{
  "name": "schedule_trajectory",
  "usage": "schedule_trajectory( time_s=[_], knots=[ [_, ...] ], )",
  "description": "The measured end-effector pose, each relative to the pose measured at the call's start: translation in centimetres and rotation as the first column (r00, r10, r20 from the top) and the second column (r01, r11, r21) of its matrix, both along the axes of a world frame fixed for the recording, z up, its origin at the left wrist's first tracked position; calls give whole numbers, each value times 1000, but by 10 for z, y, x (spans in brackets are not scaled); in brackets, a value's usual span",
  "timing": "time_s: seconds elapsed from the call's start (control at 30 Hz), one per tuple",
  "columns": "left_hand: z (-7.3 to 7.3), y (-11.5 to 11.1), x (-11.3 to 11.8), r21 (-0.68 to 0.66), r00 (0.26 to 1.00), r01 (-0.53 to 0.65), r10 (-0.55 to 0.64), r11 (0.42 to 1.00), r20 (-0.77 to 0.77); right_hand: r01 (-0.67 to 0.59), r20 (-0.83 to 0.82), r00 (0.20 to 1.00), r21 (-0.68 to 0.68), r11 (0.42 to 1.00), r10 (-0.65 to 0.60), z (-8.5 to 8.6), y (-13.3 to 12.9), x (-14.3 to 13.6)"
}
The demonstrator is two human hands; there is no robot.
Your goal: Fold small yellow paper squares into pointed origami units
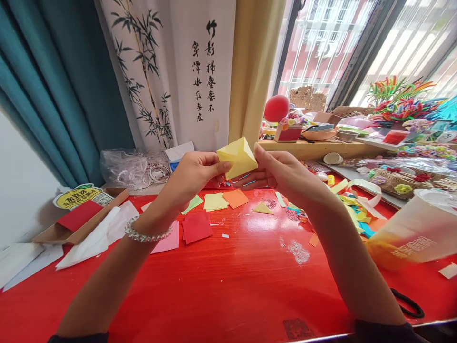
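Note:
A square of yellow paper (pixel 237 157) with creases meeting near its middle is held up above the far side of the red table. My left hand (pixel 200 171) pinches its lower left edge between thumb and fingers. On the other side, my right hand (pixel 276 169) is open beside the paper's right corner, thumb raised at the edge and fingers stretched out below and behind it. Whether those fingers press on the paper is hard to see. Beneath lie a small folded yellow triangle (pixel 263 208), pale yellow sheets (pixel 215 201), an orange sheet (pixel 236 198) and red sheets (pixel 197 227).
A cardboard tray (pixel 80 228) and white tissue (pixel 91 243) occupy the left of the red table (pixel 214 300). Toward the right stand a large translucent cup (pixel 414 233) and a heap of ribbons (pixel 359 207). A black loop (pixel 410 307) lies near the front edge. Craft materials crowd the windowsill.

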State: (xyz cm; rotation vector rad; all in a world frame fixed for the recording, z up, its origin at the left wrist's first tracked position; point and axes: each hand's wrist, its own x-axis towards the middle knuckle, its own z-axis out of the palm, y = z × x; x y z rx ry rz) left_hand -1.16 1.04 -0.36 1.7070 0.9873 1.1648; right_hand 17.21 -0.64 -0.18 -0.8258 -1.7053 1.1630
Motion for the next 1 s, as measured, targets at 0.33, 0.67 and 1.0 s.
schedule_trajectory(
  time_s=[0.33,0.67,1.0],
  knots=[
    [-1,0,0,-41,998,32,-29,999,58,81,-11,997,50,995,-81,-8,10,-6],
    [-1,0,1,-62,994,83,-78,995,70,67,-20,998,48,997,-67,-6,10,-4],
    [-4,2,2,16,985,65,-67,998,161,59,26,998,32,998,-60,-7,14,-2]
  ],
)
